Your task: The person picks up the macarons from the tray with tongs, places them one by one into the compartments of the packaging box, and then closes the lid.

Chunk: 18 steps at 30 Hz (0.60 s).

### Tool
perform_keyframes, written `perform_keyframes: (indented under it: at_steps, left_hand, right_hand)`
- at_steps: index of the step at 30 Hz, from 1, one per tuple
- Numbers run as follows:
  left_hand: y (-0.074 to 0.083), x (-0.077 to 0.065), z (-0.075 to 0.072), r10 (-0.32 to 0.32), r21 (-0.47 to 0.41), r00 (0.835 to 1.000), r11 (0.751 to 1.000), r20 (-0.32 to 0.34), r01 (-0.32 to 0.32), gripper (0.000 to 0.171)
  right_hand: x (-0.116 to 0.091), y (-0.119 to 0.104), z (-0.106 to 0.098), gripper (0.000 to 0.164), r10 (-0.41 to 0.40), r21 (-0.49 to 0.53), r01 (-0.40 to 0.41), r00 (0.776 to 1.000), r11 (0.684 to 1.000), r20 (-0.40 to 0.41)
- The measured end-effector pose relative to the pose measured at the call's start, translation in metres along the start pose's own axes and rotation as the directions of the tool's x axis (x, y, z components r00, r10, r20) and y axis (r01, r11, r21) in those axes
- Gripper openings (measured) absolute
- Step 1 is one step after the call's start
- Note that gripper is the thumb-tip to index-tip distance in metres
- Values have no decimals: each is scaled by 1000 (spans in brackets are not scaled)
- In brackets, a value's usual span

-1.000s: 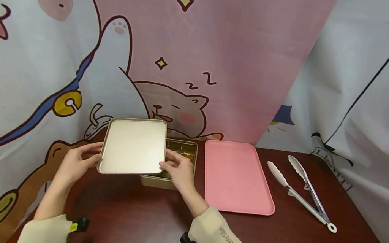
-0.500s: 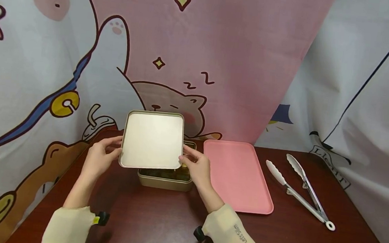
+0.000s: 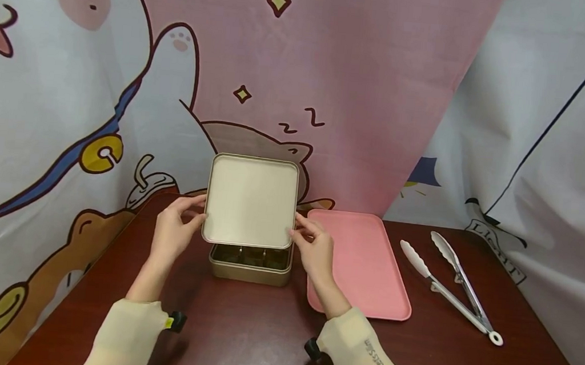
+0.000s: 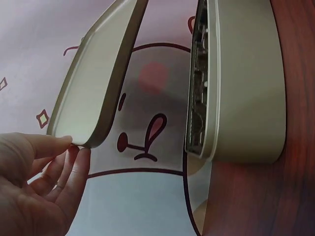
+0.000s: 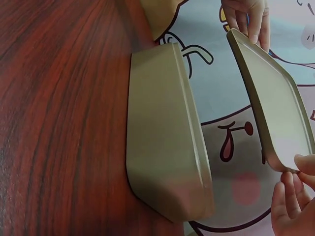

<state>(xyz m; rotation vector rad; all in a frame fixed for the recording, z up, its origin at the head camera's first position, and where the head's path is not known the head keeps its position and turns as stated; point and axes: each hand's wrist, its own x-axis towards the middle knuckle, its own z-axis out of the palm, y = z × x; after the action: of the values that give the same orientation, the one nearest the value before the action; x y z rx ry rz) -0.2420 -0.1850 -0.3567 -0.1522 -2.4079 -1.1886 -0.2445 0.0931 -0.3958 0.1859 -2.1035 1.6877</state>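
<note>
Both hands hold a square beige lid [image 3: 251, 201] by its two sides. My left hand [image 3: 175, 228] pinches its left edge between thumb and fingers, and my right hand [image 3: 315, 247] pinches the right edge. Below it stands a matching beige box [image 3: 249, 274] with its top uncovered. Dividers [image 3: 252, 256] show inside the box, while the lid hides the back part in the head view. From the left wrist view, a wide gap separates the tilted lid [image 4: 93, 73] from the box [image 4: 246, 83].
A pink tray [image 3: 363, 268] lies to the right of the box on the dark red-brown table [image 3: 239, 339]. Further right are spread tongs [image 3: 459, 293] with white tips. A cartoon-printed cloth [image 3: 381, 98] hangs behind the table.
Both hands have carried the lid to the right and upward, from left of the box to over it. The box, tray and tongs stay where they were.
</note>
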Motion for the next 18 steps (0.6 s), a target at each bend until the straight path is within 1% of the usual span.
perform_keyframes:
  at_steps: [5, 10, 18]
  left_hand:
    - [5, 4, 8, 23, -26, 999, 999, -36, -24, 41]
    - [9, 6, 14, 38, -40, 996, 998, -77, -41, 40]
    - [12, 3, 19, 55, -59, 995, 996, -84, -60, 41]
  right_hand:
    - [3, -3, -8, 39, -5, -4, 5, 1000, 1000, -9]
    - [4, -5, -13, 40, 15, 13, -15, 1000, 1000, -10]
    - [3, -7, -20, 39, 25, 12, -25, 1000, 1000, -18]
